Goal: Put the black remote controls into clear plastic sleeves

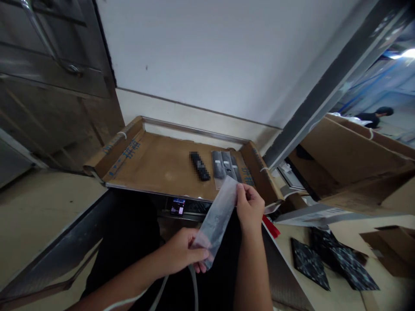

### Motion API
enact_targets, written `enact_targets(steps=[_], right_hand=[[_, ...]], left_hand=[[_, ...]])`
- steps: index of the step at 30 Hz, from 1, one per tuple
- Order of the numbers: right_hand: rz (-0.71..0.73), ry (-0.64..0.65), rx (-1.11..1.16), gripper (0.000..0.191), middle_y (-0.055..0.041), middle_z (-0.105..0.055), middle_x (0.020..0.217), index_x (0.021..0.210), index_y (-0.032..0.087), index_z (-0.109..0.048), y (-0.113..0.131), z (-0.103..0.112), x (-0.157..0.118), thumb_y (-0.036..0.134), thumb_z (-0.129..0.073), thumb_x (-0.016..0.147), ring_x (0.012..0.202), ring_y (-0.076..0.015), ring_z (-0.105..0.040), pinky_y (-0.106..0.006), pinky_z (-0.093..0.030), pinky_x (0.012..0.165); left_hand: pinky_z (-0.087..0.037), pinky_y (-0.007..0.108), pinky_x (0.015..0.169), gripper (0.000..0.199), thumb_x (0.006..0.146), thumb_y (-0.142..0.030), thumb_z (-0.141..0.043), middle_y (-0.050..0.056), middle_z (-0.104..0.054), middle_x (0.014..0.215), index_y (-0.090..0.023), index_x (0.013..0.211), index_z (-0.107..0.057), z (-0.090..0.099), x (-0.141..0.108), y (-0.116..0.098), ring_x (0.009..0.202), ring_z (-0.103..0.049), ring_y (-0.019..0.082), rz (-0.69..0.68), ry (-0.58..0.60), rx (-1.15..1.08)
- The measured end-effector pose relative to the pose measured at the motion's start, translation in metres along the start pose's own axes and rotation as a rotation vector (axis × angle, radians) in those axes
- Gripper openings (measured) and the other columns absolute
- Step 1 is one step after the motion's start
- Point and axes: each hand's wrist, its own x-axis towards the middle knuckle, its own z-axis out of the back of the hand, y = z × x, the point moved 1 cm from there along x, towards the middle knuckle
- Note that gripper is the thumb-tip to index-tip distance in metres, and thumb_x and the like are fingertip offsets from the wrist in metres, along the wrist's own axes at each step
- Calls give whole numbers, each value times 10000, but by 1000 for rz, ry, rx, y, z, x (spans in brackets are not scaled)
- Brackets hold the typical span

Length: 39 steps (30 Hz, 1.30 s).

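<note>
A long, narrow clear plastic bag (218, 220) stretches at a slant between my two hands, over my lap and the front edge of the cardboard-lined tray (158, 160). My left hand (189, 250) pinches its lower end, thumb on top. At the upper end, my right hand (249, 205) grips the bag's edge between thumb and fingers. Beyond it, several bagged dark items (226, 164) with white labels lie side by side on the cardboard. To their left rests a black elongated object (199, 166), blurred by pixelation.
Below the tray's front edge a lit phone (177, 206) leans. On the right stands a large open cardboard box (353, 160), with dark patterned panels (309, 263) on the floor below. A metal door handle (48, 39) is at upper left. Another person (376, 116) is far right.
</note>
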Motion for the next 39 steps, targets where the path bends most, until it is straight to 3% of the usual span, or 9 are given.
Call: enact_targets(steps=[5, 11, 16, 20, 24, 28, 31, 34, 39], right_hand=[[-79, 114, 280, 564, -18, -668, 761, 1098, 140, -629, 7, -34, 13, 605, -660, 779, 535, -134, -572, -274, -497, 521], [-166, 216, 361, 530, -33, -688, 826, 1047, 163, -619, 2, -63, -2, 624, -643, 787, 556, -132, -610, -248, -491, 497], [-215, 233, 363, 479, -39, -692, 819, 1030, 171, -632, -17, -55, -31, 596, -647, 811, 578, -148, -623, -272, -524, 541], [-210, 199, 287, 454, -42, -692, 800, 1015, 166, -640, -31, -43, -45, 579, -640, 824, 585, -162, -620, -287, -523, 555], [-26, 124, 73, 380, -39, -685, 780, 1021, 165, -660, -27, -42, -40, 510, -578, 886, 665, -180, -632, -311, -524, 666], [268, 112, -202, 315, -95, -687, 909, 1064, 153, -656, -11, -69, -21, 401, -534, 912, 835, -221, -637, -356, -501, 814], [404, 128, -372, 403, -172, -624, 1126, 1196, 119, -592, -2, -101, -8, 355, -580, 870, 1058, -283, -573, -417, -458, 943], [369, 115, -573, 497, -222, -535, 1265, 1268, 116, -536, 0, -128, 1, 339, -628, 834, 1134, -339, -499, -480, -425, 955], [291, 140, -728, 281, -221, -576, 1114, 1131, 107, -579, -2, -150, 16, 252, -533, 895, 1069, -343, -512, -464, -428, 897]], left_hand=[[-485, 229, 520, 338, 723, -389, -782, 35, -718, 741, -146, 918, -651, 32, -9, -33, 541, -619, 113, -83, -221, 51], [-535, 239, 594, 296, 709, -305, -810, 68, -716, 779, -113, 887, -673, 151, -6, -106, 622, -632, 120, -243, -691, 28], [-593, 371, 821, 416, 794, -262, -722, 130, -699, 1087, -154, 1160, -556, 214, -28, -110, 810, -702, 180, -359, -1025, 122], [-549, 442, 955, 544, 780, -373, -712, 133, -591, 1313, -212, 1259, -509, 207, -53, -82, 1029, -673, 244, -581, -1229, 488], [-522, 442, 955, 351, 881, -440, -562, 92, -667, 1126, -204, 1139, -597, 184, -47, -79, 1007, -654, 254, -528, -1063, 979], [-452, 472, 1009, 303, 914, -392, -463, 125, -662, 1127, -188, 1079, -613, 188, -16, -97, 1098, -588, 299, -465, -922, 1332], [-421, 472, 1041, 291, 905, -364, -437, 143, -660, 1110, -183, 1054, -609, 203, 2, -104, 1122, -572, 311, -482, -1011, 1370], [-430, 449, 1038, 291, 896, -350, -440, 145, -662, 1129, -181, 1069, -601, 213, 7, -103, 1118, -590, 307, -499, -1111, 1306], [-416, 440, 1072, 275, 877, -331, -477, 139, -640, 1229, -189, 1080, -596, 214, 7, -100, 1180, -583, 303, -536, -1110, 1249]])
